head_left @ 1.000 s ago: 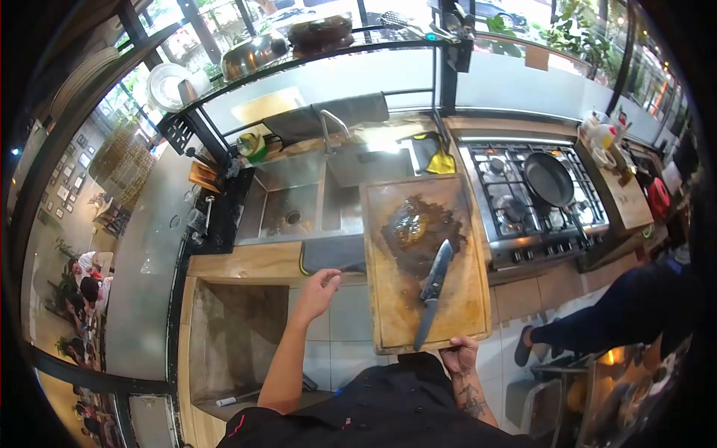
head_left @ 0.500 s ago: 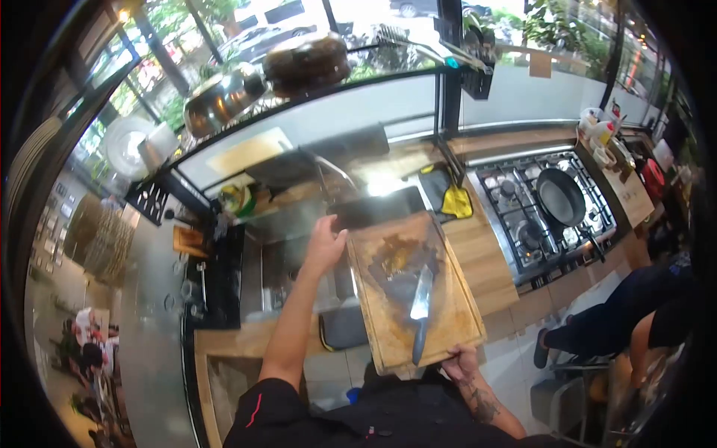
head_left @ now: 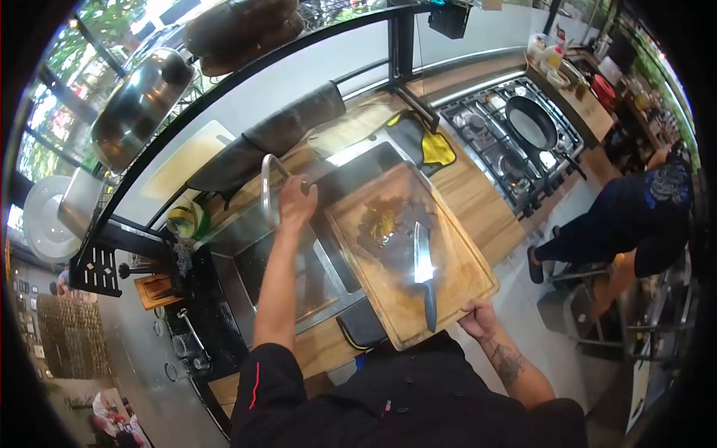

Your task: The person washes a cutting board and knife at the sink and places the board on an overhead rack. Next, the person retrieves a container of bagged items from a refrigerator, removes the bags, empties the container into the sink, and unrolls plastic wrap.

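Observation:
My right hand [head_left: 479, 319] grips the near right corner of a wooden cutting board [head_left: 467, 276], which is tilted over the counter and the sink's right edge. A chef's knife [head_left: 424, 278] lies on the board, blade pointing away, beside a wet dark and yellowish-brown smear [head_left: 382, 224]. My left hand [head_left: 297, 200] is off the board, right beside the curved metal faucet [head_left: 267, 187] behind the sink [head_left: 299, 287]. Its fingers look curled, and what they touch is hidden.
A frying pan [head_left: 532, 123] sits on the gas stove [head_left: 485, 149] at the right. A yellow and grey cloth [head_left: 437, 149] lies beside the stove. Pots [head_left: 138, 108] stand on the shelf at upper left. Another person [head_left: 635, 209] bends over at the right.
My left hand has left the board's far left corner and moved left to the faucet. My right hand still holds the board, which has turned a little. The view has shifted.

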`<state>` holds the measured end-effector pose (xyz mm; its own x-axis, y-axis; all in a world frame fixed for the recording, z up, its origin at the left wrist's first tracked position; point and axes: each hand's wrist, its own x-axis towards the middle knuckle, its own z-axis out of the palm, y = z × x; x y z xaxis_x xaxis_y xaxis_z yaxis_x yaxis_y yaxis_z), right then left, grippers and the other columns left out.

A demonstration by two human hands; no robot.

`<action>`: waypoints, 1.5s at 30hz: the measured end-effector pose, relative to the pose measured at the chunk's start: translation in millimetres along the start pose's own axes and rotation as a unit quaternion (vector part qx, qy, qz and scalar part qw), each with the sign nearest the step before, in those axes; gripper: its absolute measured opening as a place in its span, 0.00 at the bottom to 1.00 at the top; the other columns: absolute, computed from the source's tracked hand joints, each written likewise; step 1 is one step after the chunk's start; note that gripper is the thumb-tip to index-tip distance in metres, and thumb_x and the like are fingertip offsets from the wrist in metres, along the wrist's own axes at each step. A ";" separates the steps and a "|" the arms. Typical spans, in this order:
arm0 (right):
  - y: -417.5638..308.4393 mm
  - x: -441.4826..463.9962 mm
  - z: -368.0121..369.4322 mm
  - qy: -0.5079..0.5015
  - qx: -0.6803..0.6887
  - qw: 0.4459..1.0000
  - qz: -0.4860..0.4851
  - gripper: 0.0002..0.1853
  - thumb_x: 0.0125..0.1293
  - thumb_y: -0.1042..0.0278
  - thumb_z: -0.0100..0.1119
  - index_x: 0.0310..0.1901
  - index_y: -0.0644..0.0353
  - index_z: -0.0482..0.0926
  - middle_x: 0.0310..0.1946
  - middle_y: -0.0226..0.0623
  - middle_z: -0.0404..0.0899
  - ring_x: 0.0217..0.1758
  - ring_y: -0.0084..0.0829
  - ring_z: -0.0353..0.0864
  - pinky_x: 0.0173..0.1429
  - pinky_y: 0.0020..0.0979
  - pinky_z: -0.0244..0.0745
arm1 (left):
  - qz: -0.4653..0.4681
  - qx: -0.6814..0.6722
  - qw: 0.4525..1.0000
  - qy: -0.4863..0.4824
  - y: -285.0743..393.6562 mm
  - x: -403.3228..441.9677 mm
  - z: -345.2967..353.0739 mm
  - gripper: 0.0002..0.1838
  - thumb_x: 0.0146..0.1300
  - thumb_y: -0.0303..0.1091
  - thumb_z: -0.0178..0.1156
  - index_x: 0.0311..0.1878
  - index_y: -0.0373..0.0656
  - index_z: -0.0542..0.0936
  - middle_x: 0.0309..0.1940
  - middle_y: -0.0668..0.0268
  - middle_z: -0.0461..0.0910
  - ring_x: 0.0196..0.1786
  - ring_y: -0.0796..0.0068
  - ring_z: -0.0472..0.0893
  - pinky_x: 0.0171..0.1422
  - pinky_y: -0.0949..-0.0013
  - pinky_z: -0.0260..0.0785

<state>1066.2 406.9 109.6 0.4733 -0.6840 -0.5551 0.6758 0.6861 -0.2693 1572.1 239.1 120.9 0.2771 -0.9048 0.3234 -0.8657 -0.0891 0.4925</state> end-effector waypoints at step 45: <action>-3.7 60.8 92.7 0.150 -0.250 0.956 0.036 0.21 0.72 0.64 0.56 0.65 0.52 0.68 0.62 0.34 0.74 0.64 0.37 0.75 0.66 0.39 0.70 | -0.127 -0.078 0.949 -0.277 -65.3 -17.1 158.0 0.25 0.68 0.43 0.54 0.60 0.32 0.79 0.51 0.41 0.83 0.57 0.40 0.81 0.68 0.50 0.70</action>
<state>1144.8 339.8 149.9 0.2740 -0.5801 -0.7671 0.2582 0.8127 -0.5223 1558.0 194.6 -44.4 0.1696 -0.9466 -0.2741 -0.7161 -0.3094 0.6256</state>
